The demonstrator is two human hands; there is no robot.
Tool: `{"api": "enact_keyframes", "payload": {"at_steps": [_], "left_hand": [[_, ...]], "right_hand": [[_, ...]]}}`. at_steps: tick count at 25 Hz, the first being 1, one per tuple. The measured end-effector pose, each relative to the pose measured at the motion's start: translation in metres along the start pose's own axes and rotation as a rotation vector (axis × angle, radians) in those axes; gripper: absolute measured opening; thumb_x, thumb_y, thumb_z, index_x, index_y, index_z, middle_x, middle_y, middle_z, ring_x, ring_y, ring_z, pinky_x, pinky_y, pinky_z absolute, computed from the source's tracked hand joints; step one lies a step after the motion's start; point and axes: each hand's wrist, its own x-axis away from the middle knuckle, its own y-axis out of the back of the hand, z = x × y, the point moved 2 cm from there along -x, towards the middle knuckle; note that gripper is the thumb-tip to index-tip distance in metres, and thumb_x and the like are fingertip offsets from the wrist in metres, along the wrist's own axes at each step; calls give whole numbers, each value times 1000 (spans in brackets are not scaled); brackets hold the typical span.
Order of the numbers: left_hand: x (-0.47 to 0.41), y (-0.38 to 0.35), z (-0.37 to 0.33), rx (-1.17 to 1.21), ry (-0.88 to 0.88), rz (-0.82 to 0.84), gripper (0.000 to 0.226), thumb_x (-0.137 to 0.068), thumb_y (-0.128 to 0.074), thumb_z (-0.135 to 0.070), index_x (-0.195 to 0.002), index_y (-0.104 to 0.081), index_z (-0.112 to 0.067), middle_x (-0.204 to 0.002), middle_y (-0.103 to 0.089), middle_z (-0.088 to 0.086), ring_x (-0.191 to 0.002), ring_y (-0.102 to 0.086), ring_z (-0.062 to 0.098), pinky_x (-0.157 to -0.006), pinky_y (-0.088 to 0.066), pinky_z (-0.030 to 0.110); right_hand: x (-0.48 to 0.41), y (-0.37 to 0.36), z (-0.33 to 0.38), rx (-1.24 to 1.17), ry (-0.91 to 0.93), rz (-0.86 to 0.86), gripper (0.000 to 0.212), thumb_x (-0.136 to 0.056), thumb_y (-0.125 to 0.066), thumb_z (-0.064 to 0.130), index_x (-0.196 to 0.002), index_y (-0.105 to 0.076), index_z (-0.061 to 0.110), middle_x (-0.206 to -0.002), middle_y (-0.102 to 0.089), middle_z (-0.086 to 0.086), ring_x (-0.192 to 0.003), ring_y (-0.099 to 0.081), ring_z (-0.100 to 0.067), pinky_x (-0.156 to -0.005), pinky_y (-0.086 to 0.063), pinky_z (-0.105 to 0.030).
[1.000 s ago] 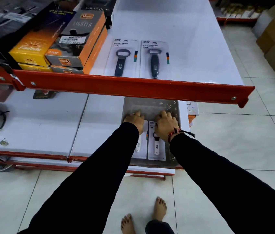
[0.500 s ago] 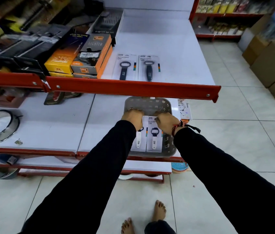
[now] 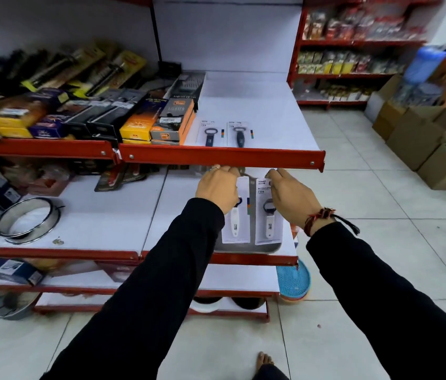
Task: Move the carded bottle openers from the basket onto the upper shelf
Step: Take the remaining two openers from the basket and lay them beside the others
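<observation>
My left hand [image 3: 217,187] grips the top of a carded white-handled bottle opener [image 3: 236,222]. My right hand [image 3: 290,197] grips the top of a second white-handled carded opener [image 3: 269,223] beside it. Both cards hang lifted over the grey basket [image 3: 246,247] on the lower shelf, just under the red front rail [image 3: 221,157] of the upper shelf [image 3: 268,124]. Two dark-handled carded openers [image 3: 210,134] [image 3: 239,134] lie flat side by side on that upper shelf, near its front edge.
Orange and black lighter boxes [image 3: 172,122] stand left of the two openers on the upper shelf. A metal ring [image 3: 28,219] lies on the lower shelf at left. Cardboard boxes [image 3: 421,138] stand on the tiled floor at right. A blue mat [image 3: 293,279] leans by the shelf end.
Both hands have risen out of the basket, each lifting a white-handled card up toward the red rail. The camera has tilted up, showing more of the shelves.
</observation>
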Motion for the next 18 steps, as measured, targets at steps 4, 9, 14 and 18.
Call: {"api": "enact_keyframes", "payload": {"at_steps": [4, 9, 14, 18], "left_hand": [[-11, 50, -18, -50, -54, -91, 36, -88, -48, -6, -122, -61, -6, -116, -67, 12, -110, -59, 32, -94, -47, 40], [-55, 106, -39, -78, -90, -134, 41, -86, -54, -7, -127, -61, -6, -119, -67, 14, -114, -57, 32, -96, -45, 39], [-124, 144, -62, -115, -102, -152, 38, -86, -58, -11, -124, -61, -5, -119, -67, 16, -116, -57, 34, -95, -45, 40], [-187, 143, -74, -165, -73, -61, 42, -83, -66, -15, -124, -60, -7, -119, -67, 16, -113, -58, 33, -90, -47, 38]], "right_hand": [[-2, 52, 6, 7, 32, -87, 16, -93, -37, 10, -105, -45, 13, -99, -52, -5, -78, -55, -32, -58, -48, -40], [-41, 117, -3, 9, 40, -210, 18, -93, -32, 12, -106, -45, 13, -99, -53, -8, -79, -55, -33, -64, -50, -44], [-106, 161, -33, 26, 29, -296, 21, -92, -33, 9, -108, -47, 7, -106, -56, -17, -92, -56, -35, -77, -50, -49], [-156, 163, -63, 23, -46, -226, 25, -91, -34, 9, -112, -48, 7, -113, -56, -19, -100, -57, -38, -82, -51, -52]]}}
